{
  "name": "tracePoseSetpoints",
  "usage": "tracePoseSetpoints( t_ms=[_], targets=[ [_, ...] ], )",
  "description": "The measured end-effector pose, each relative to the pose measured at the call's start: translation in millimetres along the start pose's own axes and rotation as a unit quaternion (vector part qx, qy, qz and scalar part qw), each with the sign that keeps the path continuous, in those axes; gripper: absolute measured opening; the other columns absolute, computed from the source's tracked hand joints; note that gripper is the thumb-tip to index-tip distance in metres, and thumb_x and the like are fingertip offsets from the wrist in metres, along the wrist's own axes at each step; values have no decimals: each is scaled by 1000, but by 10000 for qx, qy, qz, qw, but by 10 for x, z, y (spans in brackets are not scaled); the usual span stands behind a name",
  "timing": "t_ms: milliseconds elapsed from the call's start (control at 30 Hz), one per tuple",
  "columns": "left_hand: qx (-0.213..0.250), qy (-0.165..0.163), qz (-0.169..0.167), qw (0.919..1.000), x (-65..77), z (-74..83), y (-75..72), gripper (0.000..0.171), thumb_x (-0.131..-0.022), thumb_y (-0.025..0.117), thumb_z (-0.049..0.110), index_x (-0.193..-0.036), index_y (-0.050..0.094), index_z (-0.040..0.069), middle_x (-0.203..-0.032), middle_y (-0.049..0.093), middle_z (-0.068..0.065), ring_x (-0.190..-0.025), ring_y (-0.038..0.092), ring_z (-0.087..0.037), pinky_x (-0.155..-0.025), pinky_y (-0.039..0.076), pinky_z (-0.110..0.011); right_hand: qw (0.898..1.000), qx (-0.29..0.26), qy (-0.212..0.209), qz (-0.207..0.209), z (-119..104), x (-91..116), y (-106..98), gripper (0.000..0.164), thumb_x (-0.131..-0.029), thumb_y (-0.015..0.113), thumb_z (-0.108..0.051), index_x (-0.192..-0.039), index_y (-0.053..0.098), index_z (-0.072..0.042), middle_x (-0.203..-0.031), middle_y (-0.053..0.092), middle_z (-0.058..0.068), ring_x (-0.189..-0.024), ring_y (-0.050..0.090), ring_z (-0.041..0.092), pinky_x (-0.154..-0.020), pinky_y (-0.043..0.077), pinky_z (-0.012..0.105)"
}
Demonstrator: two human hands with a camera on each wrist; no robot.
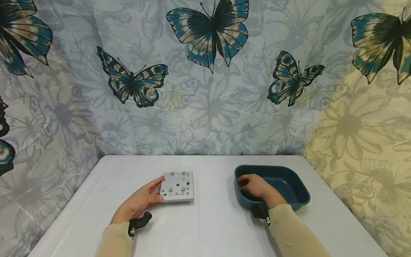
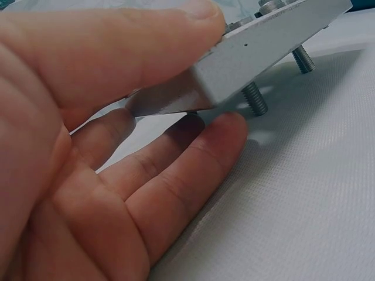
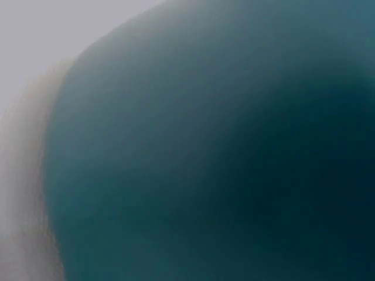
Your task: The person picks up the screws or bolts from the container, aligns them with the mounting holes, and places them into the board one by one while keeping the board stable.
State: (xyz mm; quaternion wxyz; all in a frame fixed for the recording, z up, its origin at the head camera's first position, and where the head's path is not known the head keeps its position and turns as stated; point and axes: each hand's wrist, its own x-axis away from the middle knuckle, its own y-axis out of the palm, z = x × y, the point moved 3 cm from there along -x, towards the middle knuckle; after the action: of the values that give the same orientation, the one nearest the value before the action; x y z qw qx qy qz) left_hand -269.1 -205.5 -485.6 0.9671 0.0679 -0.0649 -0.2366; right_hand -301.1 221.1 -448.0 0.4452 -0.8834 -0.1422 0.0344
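A square silvery metal plate (image 1: 177, 196) lies left of centre, with bolts and dark holes across its top. My left hand (image 1: 138, 204) grips its left edge. In the left wrist view the thumb (image 2: 146, 50) presses on top and the fingers (image 2: 181, 181) reach underneath. Two threaded bolt shanks (image 2: 255, 98) stick out below the plate, which is tilted above the cloth. My right hand (image 1: 258, 186) reaches down inside a dark teal plastic bin (image 1: 297, 182), at its left end. Its fingertips are hidden there, and I cannot tell whether they hold anything.
White cloth covers the table (image 1: 212, 228). A butterfly-print curtain (image 1: 212, 114) hangs behind it and along both sides. Black wrist cameras, one on the left wrist (image 1: 139, 221) and one on the right wrist (image 1: 259, 211), jut out; the right one is close to the bin's near wall.
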Motion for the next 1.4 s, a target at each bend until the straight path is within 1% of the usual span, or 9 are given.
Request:
tracePoseSetpoints(
  t_ms=[200,433,533,667,800,900,1100,1200,1400],
  targets=[
    [64,7,2,10000,4,-5,-11,94,-89,70,-7,-161,12,7,-164,10,-19,-133,46,-30,-99,47,-36,9995,278,-149,-37,-7,-21,26,24,-83,71,-2,-107,74,-3,-96,69,2,-92,62,20,-84,51,43],
    [-19,-59,73,10000,1,-21,-14,93,-88,72,-4,-161,15,8,-164,10,-18,-133,46,-30,-99,47,-36,9993,282,-175,196,2,3,13,5,-85,72,-4,-86,70,-8,-78,62,-3,-71,54,16,-66,48,36],
    [-28,-70,97,9999,2,-21,-8,93,-88,72,-4,-161,15,8,-164,10,-17,-134,45,-31,-100,47,-37,9993,172,-6,320,3,25,-26,4,-89,70,-6,-93,71,-5,-82,64,0,-74,56,17,-68,50,38],
    [-50,-73,82,9999,3,-15,2,93,-88,72,-4,-161,14,9,-164,9,-17,-136,42,-33,-100,46,-37,9992,-93,214,311,-22,74,-103,20,-98,59,-7,-112,71,1,-100,67,6,-84,61,19,-76,53,42],
    [-113,-98,65,9999,2,-9,8,93,-89,72,-3,-161,14,9,-164,10,-17,-137,40,-33,-101,45,-36,9938,-928,544,263,-63,128,-203,26,-104,48,-8,-120,67,0,-102,62,12,-83,58,23,-76,52,42],
    [-151,-98,82,9998,1,-3,6,93,-89,72,-3,-161,14,9,-164,11,-18,-137,41,-33,-101,45,-36,9781,-1913,766,284,-98,152,-265,27,-106,45,-11,-123,63,0,-101,57,17,-83,56,26,-76,51,41],
    [-169,-107,96,9998,-2,8,1,93,-89,72,-3,-161,15,9,-164,11,-18,-136,41,-33,-101,46,-36,9195,-3822,834,388,-174,146,-312,33,-105,51,-12,-131,50,9,-105,61,17,-89,63,24,-77,53,32],
    [-153,-117,94,9998,-4,5,0,93,-89,72,-3,-161,15,9,-164,11,-18,-137,41,-33,-101,45,-36,8969,-4333,775,417,-240,124,-302,35,-104,53,-12,-132,48,8,-108,66,15,-89,65,21,-75,53,28],
    [-127,-127,106,9998,-3,2,-4,92,-89,71,-4,-161,15,9,-163,13,-19,-135,43,-31,-101,45,-36,8498,-5202,689,501,-458,4,-211,26,-101,56,-6,-124,48,3,-111,68,16,-91,66,20,-76,55,26]
  ],
)
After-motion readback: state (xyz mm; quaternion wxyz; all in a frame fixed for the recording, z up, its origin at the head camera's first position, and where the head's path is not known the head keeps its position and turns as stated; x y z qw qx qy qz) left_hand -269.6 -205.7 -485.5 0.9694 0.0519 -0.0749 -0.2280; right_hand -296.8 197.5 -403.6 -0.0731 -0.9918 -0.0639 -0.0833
